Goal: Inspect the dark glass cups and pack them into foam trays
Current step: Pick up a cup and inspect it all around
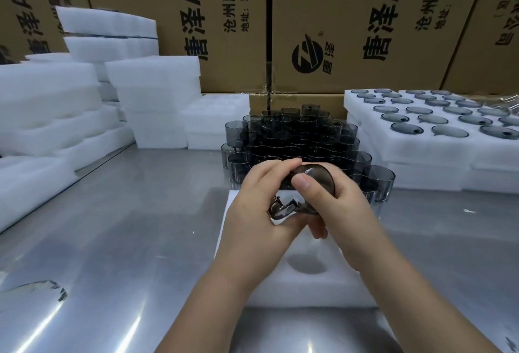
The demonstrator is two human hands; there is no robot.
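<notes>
Both hands hold one dark glass cup [317, 181] tilted on its side above a white foam tray [303, 282] at the middle of the table. My left hand [258, 212] grips the cup from the left. My right hand [334, 206] grips it from the right, thumb laid across its top. The tray under my hands shows one round hollow with nothing in it. A stacked pile of dark glass cups [297, 139] stands just behind my hands.
Filled foam trays [427, 139] with cups in their hollows are stacked at the right. Piles of bare foam trays [151, 100] stand at the left and back left. Cardboard boxes [351, 29] wall the back. The table [126, 240] is shiny metal.
</notes>
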